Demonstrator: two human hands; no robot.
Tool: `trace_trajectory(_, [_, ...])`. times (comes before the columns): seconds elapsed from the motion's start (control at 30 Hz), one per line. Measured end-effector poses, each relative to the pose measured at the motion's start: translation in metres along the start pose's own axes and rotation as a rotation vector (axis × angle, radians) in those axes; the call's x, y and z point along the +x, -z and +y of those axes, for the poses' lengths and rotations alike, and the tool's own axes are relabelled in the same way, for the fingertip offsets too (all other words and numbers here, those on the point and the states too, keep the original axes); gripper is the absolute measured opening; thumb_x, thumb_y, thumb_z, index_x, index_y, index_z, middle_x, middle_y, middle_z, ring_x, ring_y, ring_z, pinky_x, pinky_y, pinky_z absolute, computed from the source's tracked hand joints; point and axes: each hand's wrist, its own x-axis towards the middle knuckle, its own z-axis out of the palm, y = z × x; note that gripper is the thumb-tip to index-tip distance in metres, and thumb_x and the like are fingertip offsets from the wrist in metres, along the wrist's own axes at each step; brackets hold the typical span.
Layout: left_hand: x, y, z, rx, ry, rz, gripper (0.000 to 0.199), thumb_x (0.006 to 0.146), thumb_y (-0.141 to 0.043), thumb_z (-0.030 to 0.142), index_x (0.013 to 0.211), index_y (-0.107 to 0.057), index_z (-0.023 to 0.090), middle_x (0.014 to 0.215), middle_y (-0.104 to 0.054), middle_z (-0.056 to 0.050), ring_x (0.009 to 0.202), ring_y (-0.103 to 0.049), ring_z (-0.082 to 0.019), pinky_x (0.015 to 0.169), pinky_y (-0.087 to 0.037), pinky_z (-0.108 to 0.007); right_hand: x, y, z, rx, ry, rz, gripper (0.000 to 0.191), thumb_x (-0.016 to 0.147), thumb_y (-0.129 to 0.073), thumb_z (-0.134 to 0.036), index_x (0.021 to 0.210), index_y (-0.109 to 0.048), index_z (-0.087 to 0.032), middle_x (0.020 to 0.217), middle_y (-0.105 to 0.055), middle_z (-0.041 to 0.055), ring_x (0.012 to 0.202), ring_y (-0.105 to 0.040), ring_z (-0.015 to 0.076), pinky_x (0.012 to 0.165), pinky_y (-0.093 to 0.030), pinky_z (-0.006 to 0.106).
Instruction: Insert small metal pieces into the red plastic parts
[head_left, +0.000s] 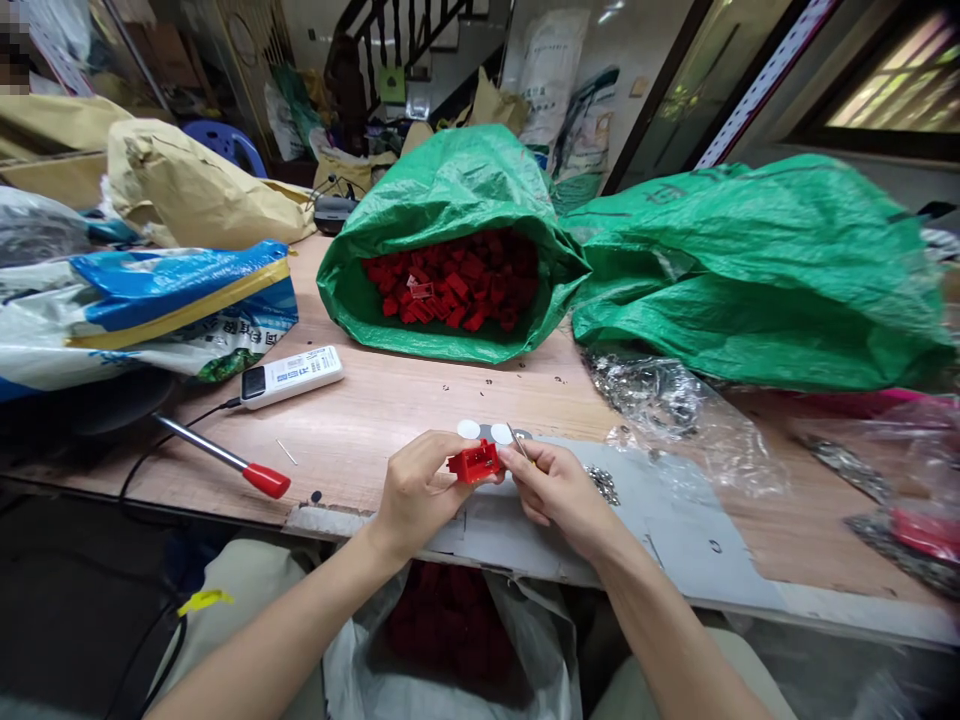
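Observation:
Between the fingers and thumb of my left hand (420,490) is a small red plastic housing (474,463), its open side facing me, with small metal bits visible inside. My right hand (555,490) meets the housing's right end and pinches a thin metal tool (515,438) that slants up to the left; its exact kind is unclear. Just right of that hand, a pile of small metal parts (602,485) lies on a grey sheet (675,540). Below the table edge, a whitish sack (356,660) holds more red housings (450,630).
A green sack (457,180) full of red housings opens toward me; another green sack (765,270) lies right. Clear plastic bags (675,410) with metal parts sit below it. A white handheld device (292,377), red-handled lever (262,480) and blue-white bag (172,300) are left.

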Motion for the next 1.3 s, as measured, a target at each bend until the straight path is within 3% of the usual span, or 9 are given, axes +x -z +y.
trace_trajectory(0.13, [0.001, 0.0, 0.002, -0.012, -0.012, 0.001, 0.025, 0.079, -0.079, 0.022, 0.1, -0.066, 0.019, 0.09, -0.075, -0.005, 0.082, -0.071, -0.017, 0.073, -0.058, -0.029, -0.002, 0.006, -0.004, -0.068, 0.015, -0.018, 0.041, 0.085, -0.066, -0.057, 0.079, -0.061, -0.017, 0.052, -0.037, -0.0085, 0.039, -0.025, 0.0046, 0.037, -0.023, 0.02])
trace_trajectory(0.3, [0.0, 0.0, -0.001, 0.019, -0.065, -0.033, 0.021, 0.082, -0.075, 0.015, 0.101, -0.066, 0.018, 0.091, -0.075, -0.006, 0.085, -0.071, -0.017, 0.077, -0.058, -0.029, 0.0, -0.003, 0.001, -0.23, 0.102, 0.092, 0.038, 0.084, -0.068, -0.053, 0.075, -0.057, -0.018, 0.059, -0.042, -0.0068, 0.041, -0.033, 0.0046, 0.037, -0.024, 0.02])
trace_trajectory(0.43, [-0.001, 0.002, -0.003, 0.014, -0.008, -0.014, 0.022, 0.081, -0.076, 0.019, 0.102, -0.067, 0.019, 0.092, -0.075, -0.006, 0.084, -0.071, -0.018, 0.075, -0.059, -0.029, 0.0, -0.017, 0.003, -0.018, 0.039, 0.078, 0.042, 0.084, -0.065, -0.06, 0.08, -0.054, -0.019, 0.063, -0.048, -0.007, 0.036, -0.029, 0.0033, 0.032, -0.023, 0.02])
trace_trajectory(0.53, [-0.002, 0.003, -0.003, -0.044, -0.012, -0.03, 0.025, 0.081, -0.076, 0.017, 0.104, -0.068, 0.019, 0.095, -0.074, -0.006, 0.087, -0.071, -0.018, 0.076, -0.059, -0.03, -0.003, -0.023, 0.001, 0.15, -0.01, 0.029, 0.044, 0.078, -0.073, -0.058, 0.085, -0.057, -0.018, 0.066, -0.053, -0.0056, 0.038, -0.028, 0.0025, 0.031, -0.025, 0.018])
trace_trajectory(0.77, [-0.004, 0.003, -0.006, -0.235, -0.045, -0.077, 0.038, 0.075, -0.08, 0.009, 0.108, -0.067, 0.021, 0.1, -0.074, -0.006, 0.096, -0.071, -0.021, 0.084, -0.06, -0.035, -0.008, -0.017, 0.001, 0.603, -0.221, -0.166, 0.041, 0.068, -0.088, -0.038, 0.079, -0.056, -0.015, 0.058, -0.039, -0.0105, 0.045, -0.012, 0.0002, 0.034, -0.014, 0.011])
trace_trajectory(0.87, [-0.004, 0.002, -0.007, -0.269, -0.011, -0.104, 0.038, 0.073, -0.081, 0.009, 0.106, -0.067, 0.021, 0.098, -0.074, -0.006, 0.096, -0.071, -0.022, 0.084, -0.06, -0.036, -0.011, -0.013, 0.002, 0.563, -0.218, -0.142, 0.038, 0.069, -0.087, -0.039, 0.08, -0.059, -0.015, 0.056, -0.039, -0.0108, 0.044, -0.013, 0.0001, 0.034, -0.016, 0.011])
trace_trajectory(1.03, [-0.003, 0.0, -0.005, -0.266, -0.008, -0.14, 0.034, 0.075, -0.08, 0.008, 0.104, -0.067, 0.02, 0.097, -0.073, -0.006, 0.094, -0.07, -0.02, 0.082, -0.06, -0.033, -0.016, -0.011, 0.001, 0.317, -0.084, 0.011, 0.042, 0.071, -0.084, -0.044, 0.096, -0.067, -0.015, 0.058, -0.051, -0.0083, 0.04, -0.028, 0.0018, 0.035, -0.033, 0.016])
trace_trajectory(1.3, [-0.005, 0.001, -0.006, -0.248, 0.013, -0.151, 0.033, 0.075, -0.08, 0.012, 0.104, -0.067, 0.021, 0.097, -0.074, -0.006, 0.094, -0.071, -0.021, 0.083, -0.061, -0.035, -0.015, -0.01, 0.005, 0.513, -0.198, -0.107, 0.036, 0.073, -0.083, -0.04, 0.078, -0.058, -0.015, 0.058, -0.046, -0.01, 0.039, -0.016, -0.0019, 0.035, -0.023, 0.012])
